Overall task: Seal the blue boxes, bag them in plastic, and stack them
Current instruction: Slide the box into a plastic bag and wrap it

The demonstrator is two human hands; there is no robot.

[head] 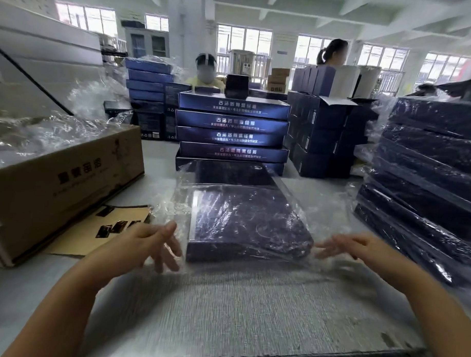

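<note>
box: blue box [250, 223] in clear plastic bag [180, 203], flat on table [224, 306]
hands: left hand [157, 242], right hand [344, 247], fingers spread beside it

L hand [157, 242] fingers blurred | R hand [344, 247] blurred too | carton [55, 182] 9 o'clock, cut by edge | bagged stack [429, 171] 3 o'clock, cut off

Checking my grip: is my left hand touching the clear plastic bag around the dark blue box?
Cannot tell. Head view: left hand blurred over the clear plastic bag, beside the dark blue box; contact unclear.
</note>
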